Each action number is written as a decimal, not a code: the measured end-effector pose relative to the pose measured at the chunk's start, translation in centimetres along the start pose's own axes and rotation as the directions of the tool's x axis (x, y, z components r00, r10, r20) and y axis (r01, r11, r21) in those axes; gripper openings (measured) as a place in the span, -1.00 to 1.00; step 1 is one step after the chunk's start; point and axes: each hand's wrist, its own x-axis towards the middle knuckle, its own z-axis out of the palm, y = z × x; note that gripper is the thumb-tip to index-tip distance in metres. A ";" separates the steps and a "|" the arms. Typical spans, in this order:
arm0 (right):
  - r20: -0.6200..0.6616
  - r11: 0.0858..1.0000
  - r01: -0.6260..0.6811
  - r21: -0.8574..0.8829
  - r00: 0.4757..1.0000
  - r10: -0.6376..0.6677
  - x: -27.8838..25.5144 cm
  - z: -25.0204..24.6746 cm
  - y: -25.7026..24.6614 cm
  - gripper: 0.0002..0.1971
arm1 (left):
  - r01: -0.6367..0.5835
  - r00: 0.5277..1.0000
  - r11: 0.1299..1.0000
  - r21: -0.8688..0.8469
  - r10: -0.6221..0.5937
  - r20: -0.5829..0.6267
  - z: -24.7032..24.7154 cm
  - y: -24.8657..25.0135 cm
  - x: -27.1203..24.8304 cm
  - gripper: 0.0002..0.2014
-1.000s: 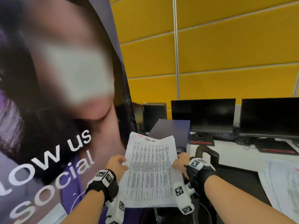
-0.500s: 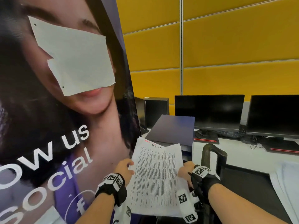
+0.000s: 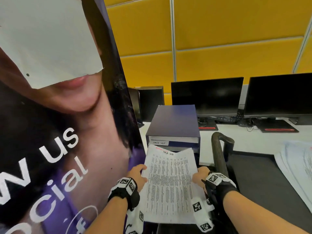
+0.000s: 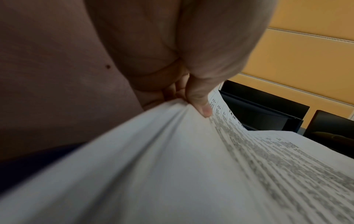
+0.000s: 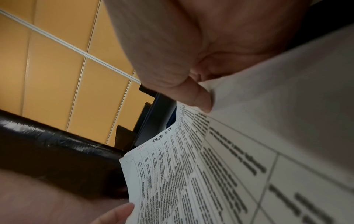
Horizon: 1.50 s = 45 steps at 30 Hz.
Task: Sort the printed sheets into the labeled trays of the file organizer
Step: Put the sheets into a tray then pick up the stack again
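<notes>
A stack of printed sheets, headed "Task list" in handwriting, is held flat between both hands. My left hand pinches its left edge, thumb on top, as the left wrist view shows. My right hand pinches the right edge. The sheets' far edge sits just in front of the dark blue file organizer, below its top tray with a white "Task list" label. That top tray holds paper.
A tall printed banner stands close on the left. A black chair back rises right of the organizer. Two dark monitors line the white desk under a yellow wall. More printed sheets lie at the right.
The view has tilted down and closed in on the organizer. The sheets, held in both hands, have moved forward until their far edge reaches the organizer's front.
</notes>
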 end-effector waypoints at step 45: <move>0.007 0.995 -0.027 0.094 1.000 0.026 -0.4 1.7 -1.2 -0.81 | -0.013 0.993 0.998 0.067 0.005 0.116 1.0 -2.6 4.2 -0.44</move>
